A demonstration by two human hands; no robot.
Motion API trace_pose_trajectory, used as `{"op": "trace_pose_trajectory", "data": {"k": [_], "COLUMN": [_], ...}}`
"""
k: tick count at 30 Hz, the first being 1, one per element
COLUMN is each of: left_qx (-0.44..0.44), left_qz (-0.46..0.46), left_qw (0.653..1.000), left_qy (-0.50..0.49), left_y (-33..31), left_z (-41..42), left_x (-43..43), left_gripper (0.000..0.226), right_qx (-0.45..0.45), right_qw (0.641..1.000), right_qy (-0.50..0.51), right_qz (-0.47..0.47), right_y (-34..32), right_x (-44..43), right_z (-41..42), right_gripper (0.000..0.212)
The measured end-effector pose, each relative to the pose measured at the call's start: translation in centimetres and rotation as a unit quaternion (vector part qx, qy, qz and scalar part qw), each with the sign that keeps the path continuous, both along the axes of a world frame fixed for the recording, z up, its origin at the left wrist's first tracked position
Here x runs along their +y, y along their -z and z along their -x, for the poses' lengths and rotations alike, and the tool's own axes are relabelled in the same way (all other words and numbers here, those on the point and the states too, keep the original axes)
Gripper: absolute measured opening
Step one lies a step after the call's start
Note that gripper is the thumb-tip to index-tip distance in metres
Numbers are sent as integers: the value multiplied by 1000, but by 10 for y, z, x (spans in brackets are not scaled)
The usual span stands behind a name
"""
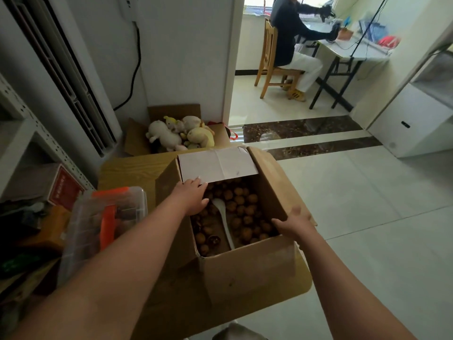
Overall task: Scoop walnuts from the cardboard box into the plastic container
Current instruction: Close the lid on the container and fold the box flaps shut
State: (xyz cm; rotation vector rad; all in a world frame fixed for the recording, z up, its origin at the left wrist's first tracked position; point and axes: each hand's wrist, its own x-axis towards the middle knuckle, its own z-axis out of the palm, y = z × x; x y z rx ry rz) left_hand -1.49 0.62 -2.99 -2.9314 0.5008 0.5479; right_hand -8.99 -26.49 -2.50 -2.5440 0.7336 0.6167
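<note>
1. Walnuts (245,204): a loose heap on the bottom of the open cardboard box (245,266), lying between the two hands and below them.

2. Spoon (224,222): white, lying on the walnuts. Its bowl is just beside the left thumb and its handle runs toward the near wall of the box. Neither hand holds it.

3. Left hand (193,198): reaches in over the left wall of the box. The fingers are extended and hold nothing, and the fingertips are at the lower edge of the white flap (217,165). Whether they touch the flap cannot be told.

4. Right hand (295,223): set on the right rim of the box with the fingers spread and straight. The thumb points inward over the walnuts and the other fingers lie outside the wall. It carries nothing.

5. Hands: well apart, one at each side of the box.

6. Container (85,231): clear plastic with orange clasps, standing on the table (127,173) left of the left forearm, near the box. Its contents are blurred.

7. Surroundings: beyond the left hand, a second carton of plush toys (176,133). Far left of the hands, a perforated metal shelf (24,133) with a red box (65,186). Far beyond the right hand, a person (289,33) seated on a wooden chair (269,60).
</note>
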Motion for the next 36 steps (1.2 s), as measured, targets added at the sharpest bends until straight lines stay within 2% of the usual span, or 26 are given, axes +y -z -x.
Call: {"op": "trace_pose_trajectory", "data": {"k": [3, 7, 11, 14, 16, 19, 22, 27, 31, 36], "left_qx": [1, 6, 2, -4, 5, 27, 36, 27, 65, 61], "left_qz": [8, 20, 82, 150, 179, 231, 264, 232, 216, 191], "left_qw": [1000, 1000, 996, 986, 979, 965, 953, 969, 974, 980], "left_qy": [3, -8, -37, -75, -94, -125, -146, -83, -34, 5], "left_y": [0, -1, -3, -1, -1, -2, -6, -10, -6, 0], "left_z": [0, -1, -4, -8, -10, -13, -15, -6, 2, 3], "left_x": [3, 2, 2, 4, 4, 4, 3, -1, -15, -30], "left_gripper": [62, 60, 54, 54, 55, 58, 63, 78, 92, 100], "right_qx": [32, 46, 98, 101, 82, 48, 27, -10, -25, -119], "right_qw": [999, 997, 973, 926, 911, 919, 943, 966, 972, 968], "right_qy": [3, -15, 27, 98, 103, 62, -3, -5, -3, -14], "right_qz": [-35, -53, -206, -352, -392, -386, -331, -259, -235, -219], "right_y": [1, -12, -50, -73, -79, -73, -56, -32, -24, -14], "right_x": [-7, -18, -28, -42, -44, -31, -17, -8, -3, -1], "right_z": [-6, -22, -31, -33, -38, -46, -52, -60, -65, -65], "right_gripper": [89, 80, 61, 66, 67, 68, 66, 49, 45, 43]}}
